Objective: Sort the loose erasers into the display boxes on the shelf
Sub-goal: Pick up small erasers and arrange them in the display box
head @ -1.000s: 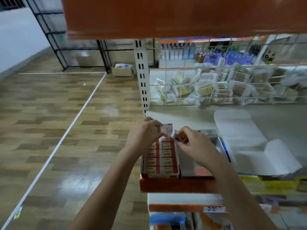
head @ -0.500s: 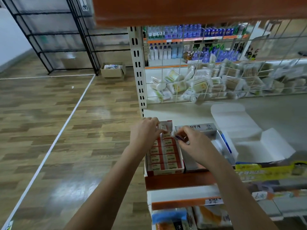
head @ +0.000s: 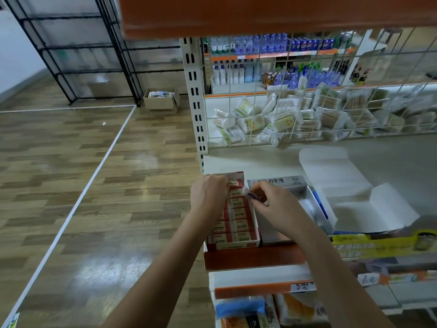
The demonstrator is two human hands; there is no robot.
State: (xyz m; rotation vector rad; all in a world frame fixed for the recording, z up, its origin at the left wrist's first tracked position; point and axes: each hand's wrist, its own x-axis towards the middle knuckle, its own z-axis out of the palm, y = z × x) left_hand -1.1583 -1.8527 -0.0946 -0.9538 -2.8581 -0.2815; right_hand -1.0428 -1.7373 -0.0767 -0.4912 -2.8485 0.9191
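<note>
**Erasers held over two display boxes at the shelf's left end**

Two display boxes are seen side by side at the front left corner of the shelf point(head: 248, 162). The red display box point(head: 238, 243) is filled with rows of red-and-cream erasers point(head: 241, 213); the grey display box point(head: 312, 204), touching it on the right, is seen largely bare inside, with Korean lettering on its raised rear flap.

The left hand point(head: 209, 197) is placed over the far left part of the red box. Its fingers are curled onto an eraser at the back of the box, beside the upright red flap; whether that eraser is pinched or merely pressed cannot be told.

The right hand point(head: 275, 207) is held over the boundary between the two boxes. A loose eraser point(head: 251, 195) with a purple-marked sleeve is pinched between its thumb and curled fingers, tilted, above the rear rows of the red box.

An opened white carton point(head: 369, 204) with flaps spread is seen to the right on the same shelf. Behind a wire grid point(head: 272, 114), packets of cotton swabs point(head: 283, 119) are heaped. A cardboard box point(head: 162, 100) is left on the wooden floor point(head: 71, 174), beyond a white line.
</note>
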